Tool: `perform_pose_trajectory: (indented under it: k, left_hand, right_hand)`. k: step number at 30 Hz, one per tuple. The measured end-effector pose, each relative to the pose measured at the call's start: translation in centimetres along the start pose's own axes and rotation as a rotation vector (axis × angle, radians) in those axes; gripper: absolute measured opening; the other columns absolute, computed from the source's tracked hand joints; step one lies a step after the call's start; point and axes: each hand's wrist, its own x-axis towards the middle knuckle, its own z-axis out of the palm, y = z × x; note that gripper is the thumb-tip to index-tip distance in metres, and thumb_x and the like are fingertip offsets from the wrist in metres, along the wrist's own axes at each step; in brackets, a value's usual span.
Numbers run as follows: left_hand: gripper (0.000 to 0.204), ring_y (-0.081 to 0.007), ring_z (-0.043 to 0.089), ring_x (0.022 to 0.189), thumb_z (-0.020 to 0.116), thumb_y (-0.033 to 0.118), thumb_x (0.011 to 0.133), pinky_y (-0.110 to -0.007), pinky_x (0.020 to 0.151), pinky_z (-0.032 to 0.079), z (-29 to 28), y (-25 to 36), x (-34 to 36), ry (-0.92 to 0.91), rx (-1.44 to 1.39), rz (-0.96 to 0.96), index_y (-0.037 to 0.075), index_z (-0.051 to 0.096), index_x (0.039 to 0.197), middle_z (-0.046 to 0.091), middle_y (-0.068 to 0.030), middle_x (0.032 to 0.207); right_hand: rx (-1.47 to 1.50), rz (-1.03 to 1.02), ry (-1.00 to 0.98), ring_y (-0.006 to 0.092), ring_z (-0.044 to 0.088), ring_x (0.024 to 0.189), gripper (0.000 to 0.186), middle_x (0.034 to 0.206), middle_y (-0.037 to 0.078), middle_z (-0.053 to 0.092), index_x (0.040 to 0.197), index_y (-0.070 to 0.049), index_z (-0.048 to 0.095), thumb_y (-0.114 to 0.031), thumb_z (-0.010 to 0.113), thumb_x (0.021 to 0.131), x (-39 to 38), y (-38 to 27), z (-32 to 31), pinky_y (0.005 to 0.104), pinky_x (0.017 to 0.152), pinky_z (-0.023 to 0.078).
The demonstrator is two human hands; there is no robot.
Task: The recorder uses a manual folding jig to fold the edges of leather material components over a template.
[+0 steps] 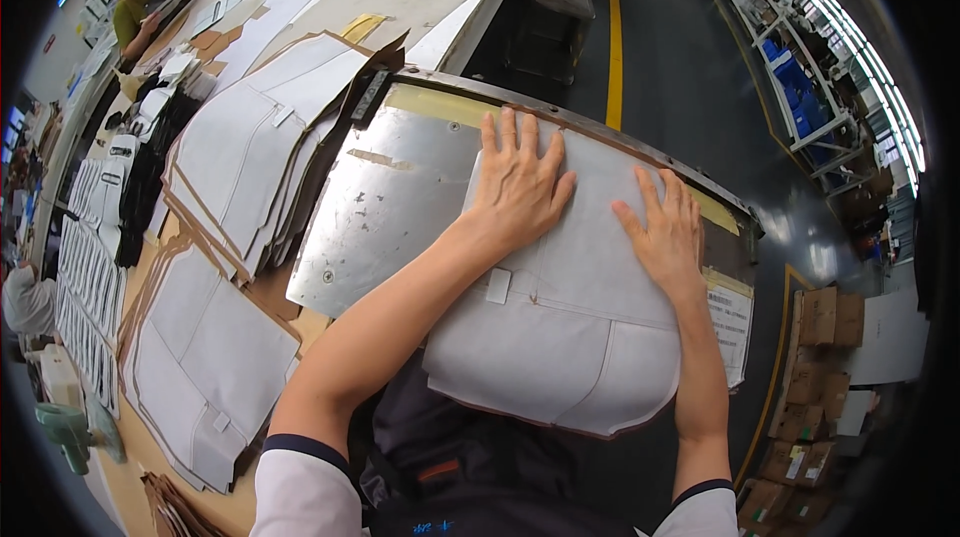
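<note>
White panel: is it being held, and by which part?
Not gripped: left hand and right hand lie open atop the white panel, toward its far edge.

White sleeves (308, 492) (navy-edged) flank a dark, blue-marked garment (500, 482).

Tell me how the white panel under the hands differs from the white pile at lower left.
The panel lies partly on the metal plate; the pile lies on the tan table. The left hand and right hand rest on the panel; neither touches the pile. Panel and pile are white and seamed, each with a small pale tag.
</note>
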Motion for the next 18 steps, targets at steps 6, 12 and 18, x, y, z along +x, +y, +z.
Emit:
perform_pose_trajectory:
  k: [6, 12, 18]
  left_hand:
    - [0.052, -0.0570, 0.040, 0.139, 0.057, 0.039, 0.100, -0.069, 0.117, 0.023, 0.3, 0.0, 0.1, 0.020, -0.029, -0.003, 0.002, 0.058, 0.138, 0.046, -0.0360, 0.143]
    - [0.053, -0.0596, 0.039, 0.139, 0.059, 0.042, 0.100, -0.070, 0.116, 0.023, -0.1, 0.0, 0.2, -0.006, -0.044, 0.013, 0.006, 0.058, 0.139, 0.046, -0.0362, 0.142]
    - [0.069, -0.0614, 0.036, 0.140, 0.057, 0.056, 0.100, -0.072, 0.112, 0.028, -2.2, 1.6, -1.5, -0.151, 0.027, 0.019, 0.005, 0.054, 0.147, 0.042, -0.0395, 0.148]
  right_hand:
    - [0.046, 0.031, -0.020, 0.0439, 0.043, 0.137, 0.066, 0.144, 0.028, 0.049, 0.146, -0.007, 0.056, -0.055, 0.059, 0.101, -0.1, 0.4, 0.2, 0.0557, 0.113, 0.033]
    - [0.026, 0.039, -0.017, 0.0451, 0.043, 0.138, 0.066, 0.145, 0.029, 0.049, 0.146, -0.006, 0.055, -0.054, 0.059, 0.101, 0.0, 0.3, 0.1, 0.0556, 0.113, 0.033]
    - [-0.010, 0.038, -0.058, 0.0414, 0.049, 0.135, 0.063, 0.145, 0.025, 0.052, 0.144, -0.004, 0.056, -0.050, 0.059, 0.101, -1.1, -0.5, -1.9, 0.0513, 0.111, 0.037]
